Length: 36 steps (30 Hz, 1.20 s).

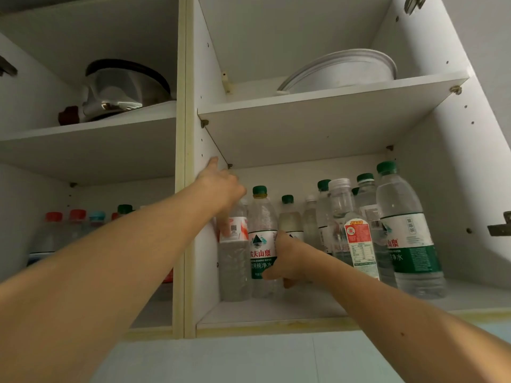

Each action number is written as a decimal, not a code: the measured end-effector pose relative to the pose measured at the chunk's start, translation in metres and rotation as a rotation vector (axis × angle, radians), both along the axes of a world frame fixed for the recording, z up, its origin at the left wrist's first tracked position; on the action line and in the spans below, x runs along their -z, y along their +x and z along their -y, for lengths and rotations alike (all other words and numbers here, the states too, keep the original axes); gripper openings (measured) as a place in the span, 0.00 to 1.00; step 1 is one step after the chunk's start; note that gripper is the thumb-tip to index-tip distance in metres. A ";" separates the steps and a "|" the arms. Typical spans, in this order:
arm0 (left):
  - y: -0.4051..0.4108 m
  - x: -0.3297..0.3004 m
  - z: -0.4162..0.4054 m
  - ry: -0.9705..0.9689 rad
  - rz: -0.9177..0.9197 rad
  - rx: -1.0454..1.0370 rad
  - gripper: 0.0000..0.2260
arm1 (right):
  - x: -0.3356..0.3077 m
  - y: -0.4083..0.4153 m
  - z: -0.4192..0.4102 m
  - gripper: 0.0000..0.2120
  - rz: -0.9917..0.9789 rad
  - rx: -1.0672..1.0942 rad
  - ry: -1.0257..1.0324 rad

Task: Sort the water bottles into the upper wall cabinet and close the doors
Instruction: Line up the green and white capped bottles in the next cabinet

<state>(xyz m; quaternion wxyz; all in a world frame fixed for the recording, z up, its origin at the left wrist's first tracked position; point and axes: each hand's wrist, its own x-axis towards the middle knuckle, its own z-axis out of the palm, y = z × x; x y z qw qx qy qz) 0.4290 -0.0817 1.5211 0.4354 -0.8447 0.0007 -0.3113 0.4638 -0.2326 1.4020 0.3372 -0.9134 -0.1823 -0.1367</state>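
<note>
The upper wall cabinet (276,324) stands open, with several water bottles on the lower shelf of its right section. My left hand (222,186) grips the top of a clear bottle with a red-and-white label (234,255) at the far left of that shelf; its cap is hidden under my fingers. My right hand (289,261) grips the lower body of the green-capped, green-labelled bottle (261,217) right beside it. More green-capped bottles (409,233) and a white-capped one with a red label (356,239) stand to the right. Both held bottles are upright on the shelf.
The left section's lower shelf holds red-, blue- and green-capped bottles (77,219). Above them sits a steel pot with a lid (121,89); white bowls (343,73) fill the upper right shelf. A divider wall (181,161) splits the sections. A door hinge (500,225) juts out at right.
</note>
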 end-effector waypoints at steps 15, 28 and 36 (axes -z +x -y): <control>0.002 0.011 0.000 0.074 0.092 -0.080 0.40 | 0.012 0.000 0.003 0.25 0.019 -0.053 0.118; -0.012 0.015 -0.001 -0.137 0.225 0.495 0.45 | 0.027 -0.059 0.052 0.09 0.652 0.167 -0.033; -0.005 0.075 0.045 -0.819 0.033 1.051 0.37 | 0.048 -0.072 0.121 0.24 0.809 0.326 0.121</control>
